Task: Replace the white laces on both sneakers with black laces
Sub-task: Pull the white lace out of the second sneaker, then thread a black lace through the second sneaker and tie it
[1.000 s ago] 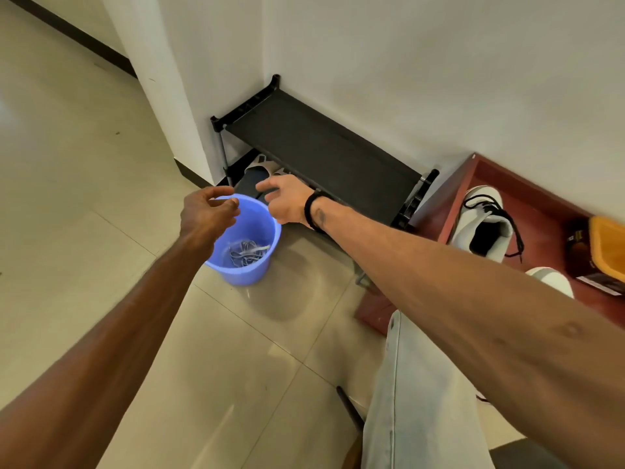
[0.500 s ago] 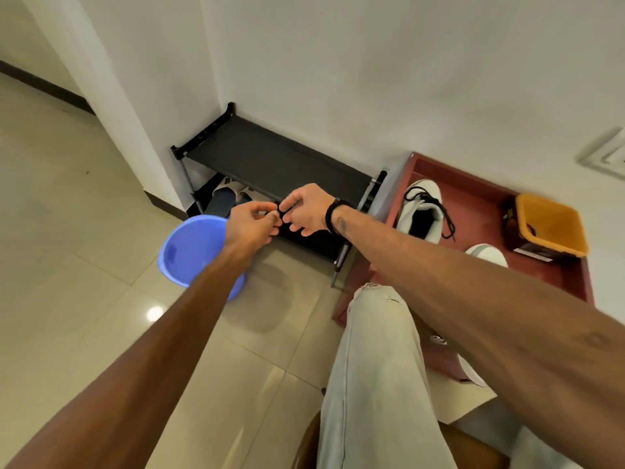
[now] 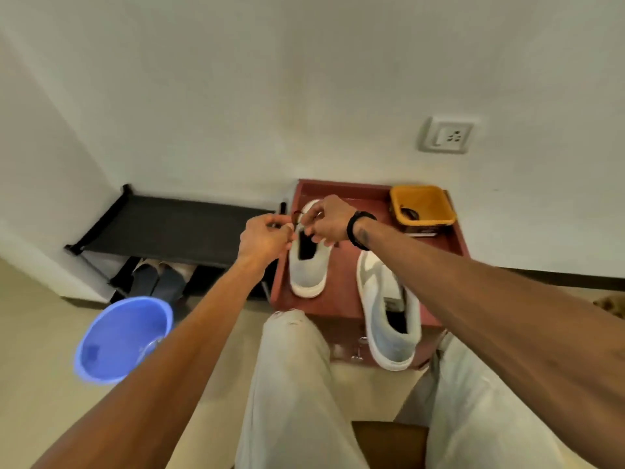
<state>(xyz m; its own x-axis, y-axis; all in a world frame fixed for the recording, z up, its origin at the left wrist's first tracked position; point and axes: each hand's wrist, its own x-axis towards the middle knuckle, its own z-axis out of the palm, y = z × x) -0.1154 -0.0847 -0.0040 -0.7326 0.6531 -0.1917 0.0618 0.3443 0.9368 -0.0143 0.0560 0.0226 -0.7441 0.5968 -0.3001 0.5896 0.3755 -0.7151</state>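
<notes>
- Up at twelve o'clock, the left hand [image 3: 263, 239] and right hand [image 3: 329, 221] meet, both pinching a thin black lace [image 3: 297, 218] over the far white fabric sneaker [image 3: 309, 270].
- Nearer, at two o'clock, a second white sneaker [image 3: 389, 309] lies on the low red wooden table [image 3: 341, 299].
- Round blue plastic bucket [image 3: 118, 340] sits at nine o'clock on the floor.

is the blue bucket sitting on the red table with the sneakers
No, the blue bucket stands on the floor, left of the red table.

Far sneaker [image 3: 308, 265] toe hidden behind hands; pinched item too blurred.
</notes>
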